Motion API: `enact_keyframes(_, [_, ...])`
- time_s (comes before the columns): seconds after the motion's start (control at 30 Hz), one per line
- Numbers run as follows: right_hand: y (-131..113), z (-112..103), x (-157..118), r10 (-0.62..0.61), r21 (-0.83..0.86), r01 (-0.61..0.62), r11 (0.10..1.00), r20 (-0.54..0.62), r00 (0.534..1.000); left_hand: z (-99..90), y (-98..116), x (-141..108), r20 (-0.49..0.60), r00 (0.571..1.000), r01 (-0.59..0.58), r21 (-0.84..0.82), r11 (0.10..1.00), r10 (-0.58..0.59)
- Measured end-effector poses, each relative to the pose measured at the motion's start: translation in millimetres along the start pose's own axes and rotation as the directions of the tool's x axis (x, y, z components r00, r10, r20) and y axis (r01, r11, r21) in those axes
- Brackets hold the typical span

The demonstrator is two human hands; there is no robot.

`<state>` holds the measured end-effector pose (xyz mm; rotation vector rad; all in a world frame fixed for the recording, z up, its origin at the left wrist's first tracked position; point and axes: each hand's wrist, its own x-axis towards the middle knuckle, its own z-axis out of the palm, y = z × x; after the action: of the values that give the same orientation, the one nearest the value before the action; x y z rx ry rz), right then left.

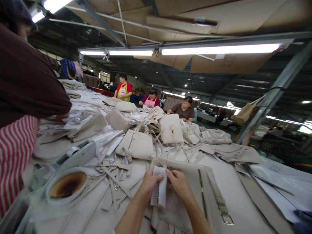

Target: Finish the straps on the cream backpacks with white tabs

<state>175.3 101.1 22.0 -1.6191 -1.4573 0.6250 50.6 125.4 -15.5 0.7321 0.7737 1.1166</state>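
A beige bag [190, 208] with a gold zipper lies on the table right in front of me. Over its left part hangs a white strip of soft wrapping material [159, 196], with a small bit of metal near its lower end. My left hand [150, 182] is closed on the strip's left edge, thumb across the front. On the other side, my right hand [179, 182] pinches at the strip's upper right edge, its fingertips partly hidden. A strap with a gold buckle [227, 218] trails off the bag's right side.
A white bowl of brown liquid [68, 185] stands to the left, beside a grey tape dispenser [78, 154]. Loose beige straps [114, 182] and several bags [135, 143] cover the table [234, 185]. A person in a brown top [29, 74] is close on the left; others work across the table.
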Motion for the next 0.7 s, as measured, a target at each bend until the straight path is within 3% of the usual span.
enact_keyframes(0.1, [1, 12, 13, -0.015, 0.013, 0.015, 1.000, 0.005, 1.000, -2.2, 2, -1, 0.010, 1.000, 0.012, 0.007, 1.000, -0.012])
enact_keyframes(0.23, [9, 24, 7, -0.026, 0.035, 0.027, 0.999, -0.024, 0.999, -5.2, 2, -1, 0.017, 0.999, 0.049, 0.025, 0.998, -0.050])
enact_keyframes(0.7, [9, 28, -18, -0.061, -0.082, 0.049, 0.995, -0.155, 0.986, -5.3, 6, -7, 0.087, 0.991, 0.094, 0.074, 0.993, -0.100])
